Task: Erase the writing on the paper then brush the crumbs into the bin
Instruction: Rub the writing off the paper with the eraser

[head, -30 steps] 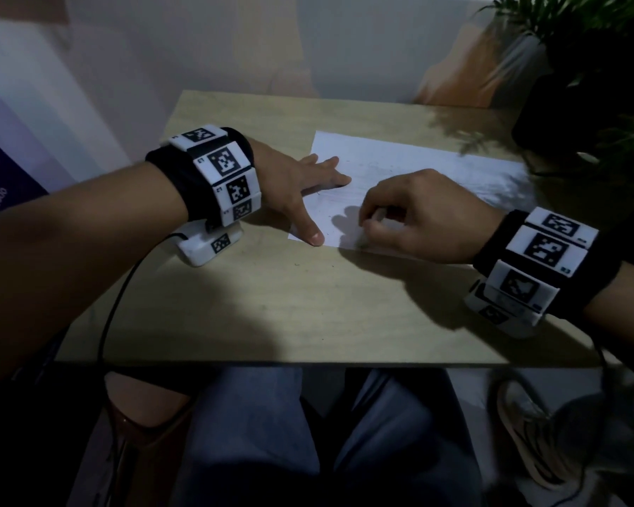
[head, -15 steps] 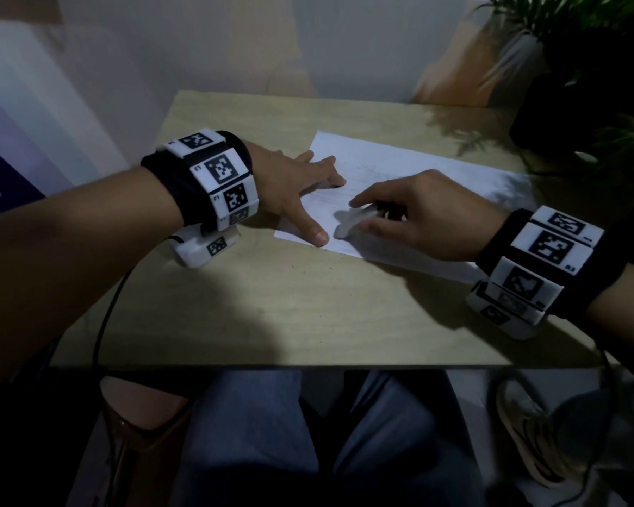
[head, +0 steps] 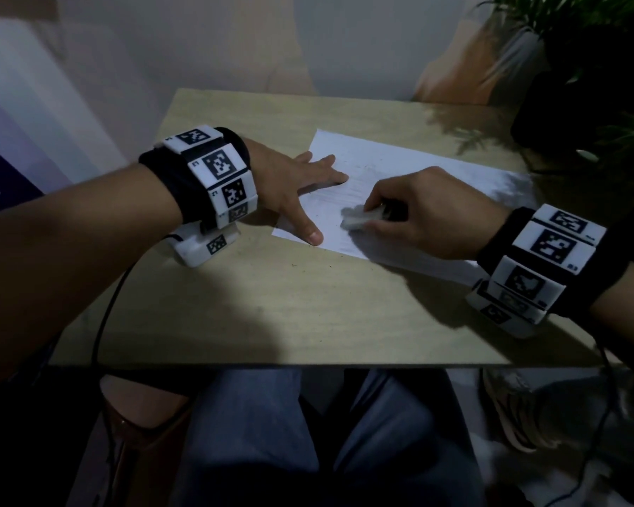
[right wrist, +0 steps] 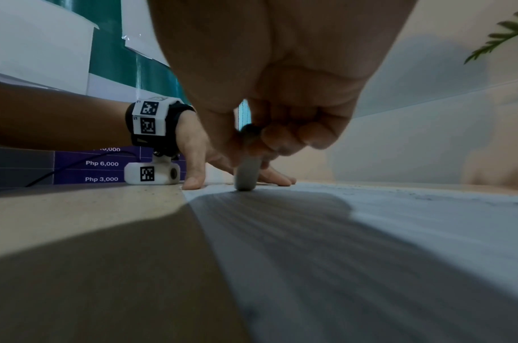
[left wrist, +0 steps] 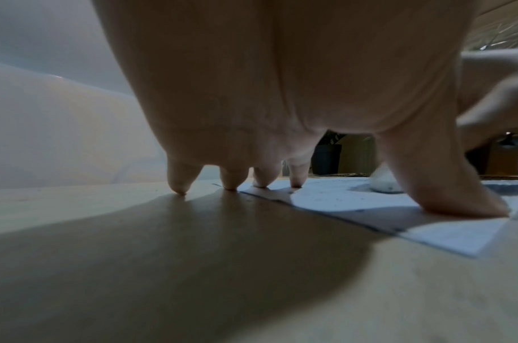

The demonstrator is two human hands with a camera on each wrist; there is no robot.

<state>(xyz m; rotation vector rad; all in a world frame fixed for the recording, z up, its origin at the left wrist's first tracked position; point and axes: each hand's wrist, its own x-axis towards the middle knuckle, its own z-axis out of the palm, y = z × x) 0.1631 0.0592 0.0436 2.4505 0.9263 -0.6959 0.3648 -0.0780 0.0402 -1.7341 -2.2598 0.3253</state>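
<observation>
A white sheet of paper (head: 410,166) with faint pencil lines lies on the wooden table (head: 308,309). My left hand (head: 301,188) lies spread flat on the sheet's left edge, its thumb (left wrist: 446,185) and two fingertips pressing the paper (left wrist: 340,197). My right hand (head: 418,214) pinches a white eraser (head: 359,218) and holds its tip down on the sheet close to the left thumb. In the right wrist view the eraser (right wrist: 247,174) stands on end against the paper (right wrist: 398,232). Fine crumbs speck the sheet.
A dark plant pot (head: 579,115) with green leaves stands at the table's far right corner. A brown bin (head: 140,444) sits on the floor under the table's near left edge, beside my knees. A wall runs behind the table.
The right hand has rubbed the eraser leftward and back across the sheet's near left part; the paper has shifted slightly. The left hand has stayed spread on the sheet's edge.
</observation>
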